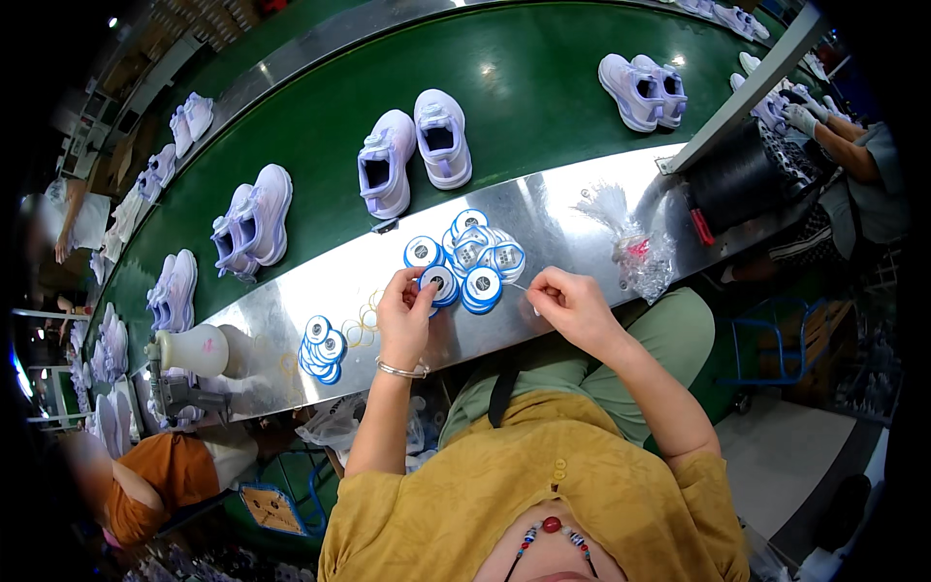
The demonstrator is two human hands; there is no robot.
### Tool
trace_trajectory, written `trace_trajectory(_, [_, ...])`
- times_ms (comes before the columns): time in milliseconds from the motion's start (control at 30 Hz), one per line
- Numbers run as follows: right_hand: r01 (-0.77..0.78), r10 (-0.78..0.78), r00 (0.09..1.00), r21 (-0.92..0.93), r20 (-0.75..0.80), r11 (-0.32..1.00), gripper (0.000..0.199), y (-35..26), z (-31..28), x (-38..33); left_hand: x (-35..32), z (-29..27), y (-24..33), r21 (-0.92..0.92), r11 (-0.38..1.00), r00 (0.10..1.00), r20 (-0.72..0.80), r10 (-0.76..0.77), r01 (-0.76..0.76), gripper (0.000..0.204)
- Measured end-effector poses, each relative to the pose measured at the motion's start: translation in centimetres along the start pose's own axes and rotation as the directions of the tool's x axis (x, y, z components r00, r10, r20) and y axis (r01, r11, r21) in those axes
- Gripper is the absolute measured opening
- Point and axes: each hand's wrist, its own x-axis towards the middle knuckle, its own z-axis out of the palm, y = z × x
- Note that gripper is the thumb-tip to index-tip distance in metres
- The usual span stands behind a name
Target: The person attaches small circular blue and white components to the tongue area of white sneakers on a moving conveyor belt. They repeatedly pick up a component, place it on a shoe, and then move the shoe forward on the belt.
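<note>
A pile of round blue-and-white tags point(473, 250) lies on the metal ledge in front of me. My left hand point(402, 315) pinches the edge of a round blue-rimmed tag point(439, 281) with a dark centre, at the pile's near left side. To the right of the pile, my right hand point(574, 308) has thumb and forefinger closed on a thin pale strand point(518, 286), which runs toward the tags. The strand's far end is too fine to make out. A smaller stack of the same tags point(321, 347) sits to the left of my left hand.
Pairs of white-lilac sneakers point(386, 165) stand on the green conveyor belt point(538, 97) beyond the metal ledge point(553, 209). A clear bag with a bundle of thin strands point(635, 247) lies right, yellowish rings point(364, 328) left. A cream thread cone point(199, 349) stands farther left. Other people work at both sides.
</note>
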Motion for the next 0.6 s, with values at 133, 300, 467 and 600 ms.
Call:
trace_trajectory(133, [0.139, -0.130, 0.985, 0.072, -0.111, 0.988, 0.009, -2.1, 0.5, 0.7, -0.5, 1.4, 4.0, -0.190, 0.982, 0.997, 0.077, 0.014, 0.001, 0.012])
trace_trajectory(300, [0.289, -0.286, 0.937, -0.015, -0.203, 0.957, 0.008, -3.7, 0.1, 1.1, -0.6, 4.7, 5.6, -0.318, 0.945, 0.989, 0.096, 0.109, -0.073, 0.012])
trace_trajectory(467, [0.318, -0.343, 0.905, -0.135, -0.254, 0.939, 0.007, -3.1, -1.0, 1.1, -0.4, 6.7, 5.4, -0.287, 0.939, 0.968, 0.102, 0.227, -0.190, 0.014])
trace_trajectory(600, [0.276, -0.311, 0.913, -0.160, -0.263, 0.948, 0.010, -3.1, -1.6, 0.9, -0.6, 7.3, 5.8, -0.269, 0.942, 0.965, 0.111, 0.239, -0.202, 0.013])
